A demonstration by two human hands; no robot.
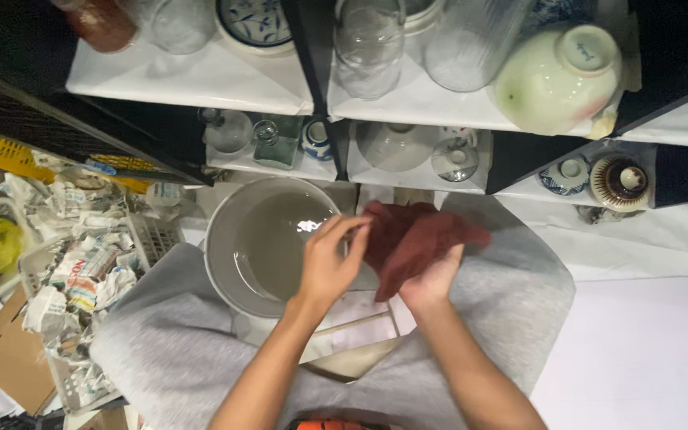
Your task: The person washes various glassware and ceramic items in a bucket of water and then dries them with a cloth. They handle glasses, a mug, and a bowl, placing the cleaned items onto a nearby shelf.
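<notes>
A large pale grey bowl (236, 239) rests tilted on my lap, its opening facing up toward the shelves. My left hand (330, 259) grips its right rim, fingers curled over the edge. My right hand (431, 277) holds a dark red cloth (416, 235), bunched up just right of the bowl's rim and touching my left fingertips. My knees in grey trousers (161, 342) spread out to either side beneath the bowl.
Black shelves lined with white paper (201, 80) hold clear glass jars (368, 44), a pale green bowl (555, 76), small patterned dishes (567, 173) and a brown lidded pot (619, 181). A white basket of crumpled newspaper (89, 263) and cardboard (9, 358) lie at left.
</notes>
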